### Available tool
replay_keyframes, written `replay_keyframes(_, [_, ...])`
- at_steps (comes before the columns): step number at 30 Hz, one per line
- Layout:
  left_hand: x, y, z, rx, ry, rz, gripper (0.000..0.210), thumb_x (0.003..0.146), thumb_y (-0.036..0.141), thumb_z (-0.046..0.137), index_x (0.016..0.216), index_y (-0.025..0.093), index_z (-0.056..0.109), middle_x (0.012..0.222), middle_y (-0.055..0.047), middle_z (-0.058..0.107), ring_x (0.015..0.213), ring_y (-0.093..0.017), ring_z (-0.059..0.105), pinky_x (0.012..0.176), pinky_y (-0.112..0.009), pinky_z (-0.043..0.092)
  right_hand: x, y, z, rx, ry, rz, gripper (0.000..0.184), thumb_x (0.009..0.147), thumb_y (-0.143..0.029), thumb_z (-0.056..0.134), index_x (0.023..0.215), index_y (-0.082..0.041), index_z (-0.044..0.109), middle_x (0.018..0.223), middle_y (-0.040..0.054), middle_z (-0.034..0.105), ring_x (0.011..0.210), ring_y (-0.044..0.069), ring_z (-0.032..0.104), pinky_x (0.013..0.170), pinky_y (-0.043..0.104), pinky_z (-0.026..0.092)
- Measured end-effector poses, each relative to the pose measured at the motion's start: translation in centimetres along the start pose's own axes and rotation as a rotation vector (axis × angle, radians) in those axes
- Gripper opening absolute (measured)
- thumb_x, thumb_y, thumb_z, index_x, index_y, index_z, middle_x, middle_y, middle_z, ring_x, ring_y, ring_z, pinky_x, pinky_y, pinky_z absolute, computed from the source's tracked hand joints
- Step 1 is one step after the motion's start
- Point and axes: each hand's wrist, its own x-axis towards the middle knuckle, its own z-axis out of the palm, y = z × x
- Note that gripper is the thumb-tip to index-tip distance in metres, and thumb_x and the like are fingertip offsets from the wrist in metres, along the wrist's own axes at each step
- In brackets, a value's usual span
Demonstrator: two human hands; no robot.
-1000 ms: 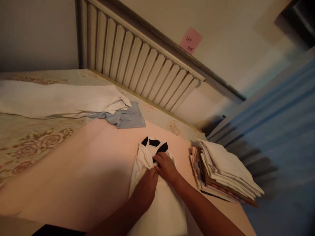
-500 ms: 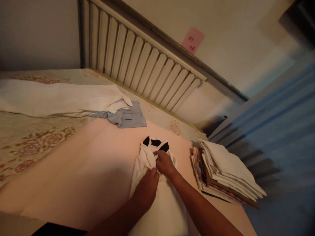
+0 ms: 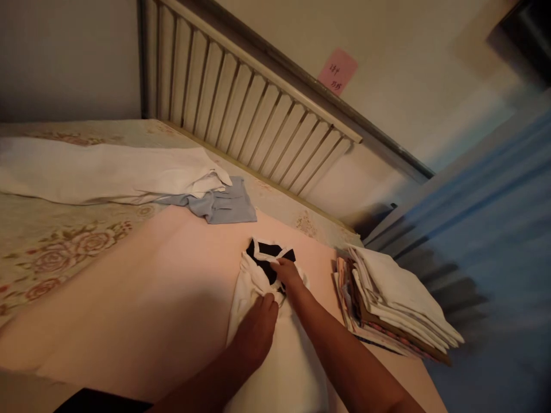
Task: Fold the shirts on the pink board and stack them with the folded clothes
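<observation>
A white garment (image 3: 282,355) with black pieces at its collar lies lengthwise in front of me on a pink cloth. My left hand (image 3: 258,324) is closed, its fingertips pinching the white fabric just below the neck opening. Higher up and to the right, my right hand (image 3: 287,275) is closed on the collar (image 3: 262,261), at the edge where white trim meets black. The fingertips of both hands are partly hidden by the hands themselves.
To the right stands a stack of folded clothes (image 3: 400,292). At the back left, a long white garment (image 3: 107,172) and a grey-blue piece (image 3: 230,201) lie on the flowered bedcover (image 3: 55,258). A radiator (image 3: 241,103) runs behind; a blue curtain (image 3: 486,258) hangs at right.
My right hand has shifted slightly, and the collar is pulled more open, so more of its black inside shows on the left. My left hand has stayed in place.
</observation>
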Motion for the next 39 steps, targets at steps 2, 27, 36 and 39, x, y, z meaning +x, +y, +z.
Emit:
replay_keyframes(2, [0.0, 0.1, 0.0, 0.002, -0.001, -0.005, 0.029, 0.091, 0.005, 0.031, 0.099, 0.016, 0.057, 0.107, -0.009, 0.054, 0.099, -0.020, 0.049, 0.092, -0.035, 0.041, 0.0, -0.3, 0.0, 0.039, 0.009, -0.016, 0.020, 0.077, -0.025, 0.055, 0.088, -0.018, 0.070, 0.081, 0.0014, 0.071, 0.075, 0.018, 0.064, 0.067, 0.027, 0.048])
replay_keyframes(27, [0.0, 0.0, 0.0, 0.036, -0.033, -0.014, 0.029, 0.086, 0.000, 0.034, 0.095, 0.017, 0.056, 0.107, -0.007, 0.054, 0.099, -0.020, 0.049, 0.089, -0.033, 0.042, 1.0, 1.3, -3.1, 0.152, -0.063, 0.021, 0.017, 0.073, -0.034, 0.053, 0.071, -0.019, 0.061, 0.061, -0.0029, 0.061, 0.055, 0.012, 0.057, 0.054, 0.023, 0.043])
replay_keyframes(36, [0.0, 0.0, 0.0, 0.035, -0.020, -0.001, 0.029, 0.090, 0.003, 0.031, 0.094, 0.017, 0.056, 0.104, -0.007, 0.054, 0.096, -0.020, 0.048, 0.086, -0.034, 0.041, -4.9, 2.3, -2.3, 0.041, -0.046, -0.020, 0.023, 0.059, -0.020, 0.066, 0.082, -0.021, 0.061, 0.066, -0.0055, 0.060, 0.061, 0.012, 0.054, 0.060, 0.022, 0.041])
replay_keyframes(39, [0.0, 0.1, -0.1, 0.046, -0.030, -0.017, 0.030, 0.090, 0.004, 0.029, 0.092, 0.017, 0.056, 0.104, -0.007, 0.054, 0.096, -0.020, 0.048, 0.086, -0.035, 0.041, -5.2, 2.6, -1.8, 0.007, 0.074, 0.033, 0.018, 0.064, -0.017, 0.056, 0.080, -0.021, 0.062, 0.069, -0.0030, 0.062, 0.066, 0.014, 0.055, 0.064, 0.024, 0.040])
